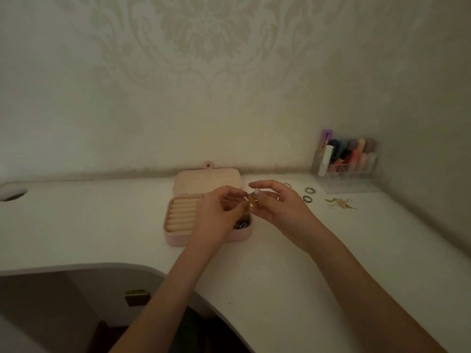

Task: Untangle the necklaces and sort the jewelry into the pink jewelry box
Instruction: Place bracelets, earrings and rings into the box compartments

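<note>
Desk surface (280, 263), white and matte, fills the lower half of the view, with a curved front edge and a round cable hole (14, 194) at the far left corner. Cream damask wallpaper (204, 47) rises behind it, and the light is dim. A clear organizer (349, 164) of coloured tubes stands in the right corner. Three rings (309, 191) and a tangle of gold chain (340, 203) lie on the desk near it.

The pink jewelry box (178, 238) lies open, its long axis running left to right and its lid (207, 183) tipped back toward the wall. Cream ring rolls (181, 215) fill its left side; dark beaded pieces (240, 224) sit in its right compartment.

Above the box's right part, the left hand (216, 217) and right hand (283, 210) both pinch a small gold piece (251, 202) between their fingertips, held off the desk.
</note>
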`<state>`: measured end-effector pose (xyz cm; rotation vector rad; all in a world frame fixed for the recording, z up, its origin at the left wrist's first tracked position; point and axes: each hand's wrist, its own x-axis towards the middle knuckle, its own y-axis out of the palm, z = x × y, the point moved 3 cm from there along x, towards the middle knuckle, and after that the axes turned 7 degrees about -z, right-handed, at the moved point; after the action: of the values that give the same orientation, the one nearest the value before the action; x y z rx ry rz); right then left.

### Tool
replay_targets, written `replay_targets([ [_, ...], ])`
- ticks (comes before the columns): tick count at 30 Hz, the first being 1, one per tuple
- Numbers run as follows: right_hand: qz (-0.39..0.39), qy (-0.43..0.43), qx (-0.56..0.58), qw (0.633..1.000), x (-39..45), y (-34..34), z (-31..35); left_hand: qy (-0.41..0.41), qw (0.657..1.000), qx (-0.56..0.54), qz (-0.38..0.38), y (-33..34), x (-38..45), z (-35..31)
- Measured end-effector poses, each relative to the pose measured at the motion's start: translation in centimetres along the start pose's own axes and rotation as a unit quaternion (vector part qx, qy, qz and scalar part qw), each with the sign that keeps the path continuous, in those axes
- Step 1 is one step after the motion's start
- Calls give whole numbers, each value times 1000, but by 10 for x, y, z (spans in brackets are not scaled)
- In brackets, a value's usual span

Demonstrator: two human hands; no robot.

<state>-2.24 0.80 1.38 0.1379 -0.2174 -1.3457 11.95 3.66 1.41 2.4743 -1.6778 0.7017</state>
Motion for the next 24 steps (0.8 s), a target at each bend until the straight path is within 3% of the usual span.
replay_targets([
  [3, 16, 3, -40, 999, -1, -3, 3, 9, 1000, -6, -16, -4, 2, -1],
  [11, -28, -38, -93, 995, -1, -4, 7, -7, 997, -25, 71, -1, -2, -8],
  [16, -45, -43, -47, 997, -3, -2, 11, -7, 1000, 8, 22, -1, -1, -10],
  [19, -43, -45, -44, 997, -4, 0, 14, -56, 998, -26, 2, -2, -4, -13],
  [24, 27, -27, -31, 999, -11, 5, 18, -178, 974, -140, -5, -4, -13, -23],
])
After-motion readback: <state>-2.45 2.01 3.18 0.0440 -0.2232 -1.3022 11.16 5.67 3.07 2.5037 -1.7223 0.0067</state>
